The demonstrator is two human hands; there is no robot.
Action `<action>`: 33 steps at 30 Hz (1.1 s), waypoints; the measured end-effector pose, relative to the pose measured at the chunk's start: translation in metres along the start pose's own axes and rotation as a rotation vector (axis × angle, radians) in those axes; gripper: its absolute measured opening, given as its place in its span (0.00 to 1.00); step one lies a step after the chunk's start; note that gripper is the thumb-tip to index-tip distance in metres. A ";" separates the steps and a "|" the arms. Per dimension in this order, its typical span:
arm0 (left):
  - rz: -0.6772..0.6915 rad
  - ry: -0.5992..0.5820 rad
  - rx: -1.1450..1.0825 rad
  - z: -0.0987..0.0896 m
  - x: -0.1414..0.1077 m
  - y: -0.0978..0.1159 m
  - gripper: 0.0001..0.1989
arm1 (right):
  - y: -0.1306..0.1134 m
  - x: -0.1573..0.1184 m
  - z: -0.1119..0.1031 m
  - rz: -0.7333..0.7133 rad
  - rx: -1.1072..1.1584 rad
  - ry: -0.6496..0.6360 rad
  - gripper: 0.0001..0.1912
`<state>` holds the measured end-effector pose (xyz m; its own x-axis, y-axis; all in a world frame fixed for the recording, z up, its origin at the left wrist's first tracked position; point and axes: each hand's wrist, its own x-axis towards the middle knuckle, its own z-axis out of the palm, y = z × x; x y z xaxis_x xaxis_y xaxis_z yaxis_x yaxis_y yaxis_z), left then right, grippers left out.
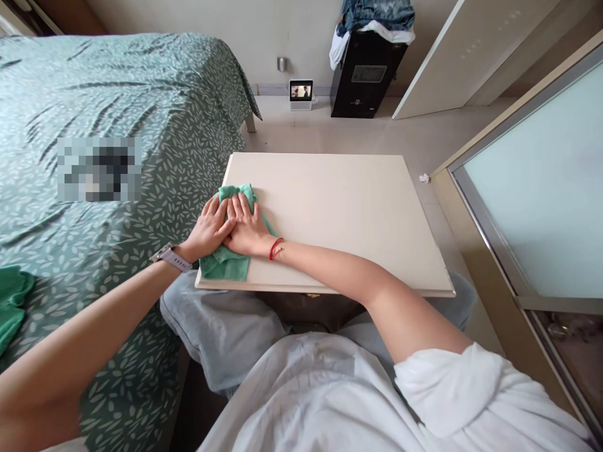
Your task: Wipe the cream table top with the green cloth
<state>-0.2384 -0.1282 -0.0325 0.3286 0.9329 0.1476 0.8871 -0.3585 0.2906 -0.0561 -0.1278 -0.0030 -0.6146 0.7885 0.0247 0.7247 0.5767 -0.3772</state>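
Note:
A green cloth [225,263] lies partly folded on the left end of a cream-coloured tabletop [334,207]. My right hand [247,227] presses flat on the cloth, fingers stretched toward its far edge. Beside it, my left hand [210,226] also lies flat, partly on the cloth near the table's left edge, with its thumb against my right hand. Both hands are open, palms down, and their undersides are hidden. A watch with a pale strap [173,257] is on my left wrist, and a red bracelet [276,248] circles my right.
On the left stands a bed with a green leaf-patterned sheet [188,125]; another green cloth [14,301] lies on it. A small screen [301,94] and a black cabinet [367,75] topped with clothes [377,14] stand by the wall. A sliding-door cabinet [541,182] flanks the right.

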 end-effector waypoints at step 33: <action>-0.121 0.048 -0.070 0.007 0.132 -0.055 0.46 | 0.057 0.095 -0.032 0.118 -0.054 0.057 0.42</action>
<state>-0.2420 0.0150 -0.0355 0.2036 0.9671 0.1524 0.8940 -0.2471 0.3737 -0.0628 -0.0133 0.0071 -0.5064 0.8616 0.0360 0.8078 0.4885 -0.3298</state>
